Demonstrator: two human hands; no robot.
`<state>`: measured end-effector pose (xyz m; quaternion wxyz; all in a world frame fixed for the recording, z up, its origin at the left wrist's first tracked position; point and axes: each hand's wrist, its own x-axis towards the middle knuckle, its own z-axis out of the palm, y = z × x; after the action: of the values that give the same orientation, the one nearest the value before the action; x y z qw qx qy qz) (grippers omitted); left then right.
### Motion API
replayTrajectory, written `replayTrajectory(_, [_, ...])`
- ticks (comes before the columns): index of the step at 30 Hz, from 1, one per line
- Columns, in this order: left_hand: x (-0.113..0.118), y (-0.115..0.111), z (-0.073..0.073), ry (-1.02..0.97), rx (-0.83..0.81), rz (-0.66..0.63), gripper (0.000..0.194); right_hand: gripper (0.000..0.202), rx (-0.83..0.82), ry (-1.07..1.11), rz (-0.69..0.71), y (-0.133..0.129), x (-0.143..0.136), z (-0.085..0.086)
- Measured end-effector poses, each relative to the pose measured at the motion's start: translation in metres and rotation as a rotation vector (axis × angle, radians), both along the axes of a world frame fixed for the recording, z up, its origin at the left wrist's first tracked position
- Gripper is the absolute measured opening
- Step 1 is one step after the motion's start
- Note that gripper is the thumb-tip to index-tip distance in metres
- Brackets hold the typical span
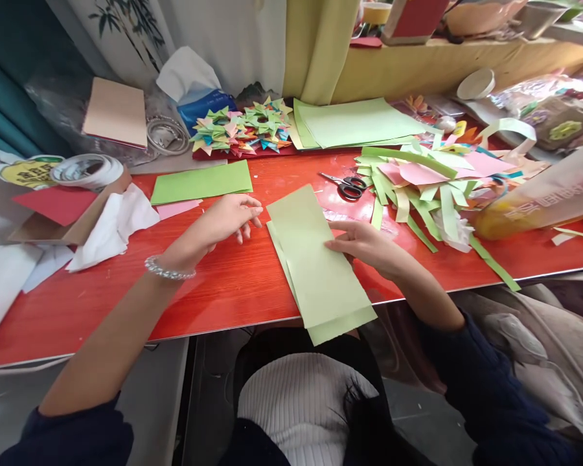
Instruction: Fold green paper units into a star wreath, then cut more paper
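My right hand (366,246) pinches the right edge of pale green paper sheets (315,259), thumb on top. Two oblong pieces overlap there, slightly out of line, and their lower end juts past the table's front edge. To the left, my left hand (236,217) hovers over the red table with loosely curled, parted fingers and nothing in them. A bright green folded paper (201,182) lies just behind that hand, partly over a pink piece (179,208). Black-handled scissors (347,186) rest beyond the held sheets.
Paper strips (427,188) are heaped at the right, beside a large plastic bag (544,188). Star-shaped folded paper pieces (243,126) and stacked green sheets (359,123) lie along the back. Tape rolls (85,171), a tissue pack (204,107) and crumpled tissue (119,223) occupy the left.
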<state>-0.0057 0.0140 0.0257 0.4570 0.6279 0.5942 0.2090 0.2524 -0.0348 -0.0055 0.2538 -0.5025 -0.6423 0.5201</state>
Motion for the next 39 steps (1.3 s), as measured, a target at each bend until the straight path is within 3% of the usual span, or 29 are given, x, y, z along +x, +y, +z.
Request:
replayTrajectory(5, [0.001, 0.014, -0.018, 0.167, 0.075, -0.091, 0.021, 0.069, -0.026, -0.087, 0.034, -0.007, 0.006, -0.011])
replayTrajectory(10, [0.003, 0.011, -0.023, 0.105, 0.086, -0.102, 0.021, 0.06, -0.05, -0.209, 0.073, -0.015, 0.003, -0.003])
replayTrajectory(17, [0.005, 0.01, -0.026, 0.188, 0.112, -0.121, 0.014, 0.057, -0.083, -0.299, 0.106, -0.014, -0.001, 0.004])
replayTrajectory(19, [0.006, 0.01, -0.029, 0.152, 0.127, -0.108, 0.017, 0.058, -0.073, -0.318, 0.111, -0.014, -0.003, 0.005])
replayTrajectory(23, [0.009, 0.006, -0.032, -0.068, 0.074, 0.005, 0.041, 0.057, -0.047, -0.368, 0.099, -0.018, -0.007, 0.008])
replayTrajectory(27, [0.011, 0.003, -0.031, -0.122, 0.086, -0.026, 0.021, 0.055, 0.054, -0.454, 0.093, -0.018, -0.007, 0.006])
replayTrajectory(29, [0.011, 0.002, -0.029, -0.172, 0.203, -0.021, 0.016, 0.062, 0.212, -0.471, -0.035, -0.011, -0.004, 0.004])
replayTrajectory(31, [0.012, 0.0, -0.025, -0.234, 0.328, -0.028, 0.014, 0.076, 0.358, -0.372, -0.204, 0.002, -0.001, 0.003])
replayTrajectory(33, [0.013, -0.004, -0.019, -0.293, 0.406, -0.046, 0.013, 0.081, 0.373, -0.154, -0.262, 0.017, 0.001, 0.004])
replayTrajectory(36, [0.016, -0.011, -0.013, -0.386, 0.475, -0.019, 0.016, 0.052, 0.183, 0.173, -0.17, 0.036, -0.004, 0.007])
replayTrajectory(39, [0.02, -0.016, -0.012, -0.476, 0.478, 0.084, 0.027, 0.026, 0.116, 0.324, -0.206, 0.04, -0.014, 0.007])
